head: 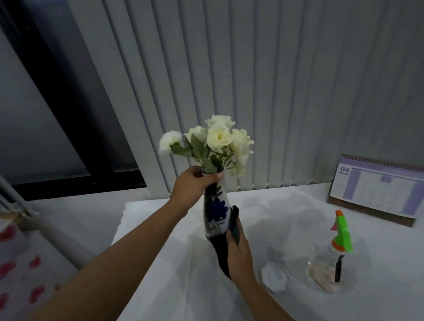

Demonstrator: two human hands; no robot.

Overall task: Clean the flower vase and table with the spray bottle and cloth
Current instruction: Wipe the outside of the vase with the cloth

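My left hand [193, 183] grips the neck of a white flower vase [216, 208] with a blue flower pattern, holding it tilted above the table [177, 291]. White flowers [219, 139] stick out of its top. My right hand [239, 252] presses a dark cloth [223, 254] against the vase's lower right side and base. A clear spray bottle [332, 260] with a green and orange trigger head stands on the table to the right, apart from both hands.
A purple desk calendar [383, 190] stands at the table's back right. A small white faceted object [274, 276] lies between my right hand and the bottle. Vertical blinds [280, 90] hang behind. A dark window is at the left, with a red-patterned fabric [10, 273] at lower left.
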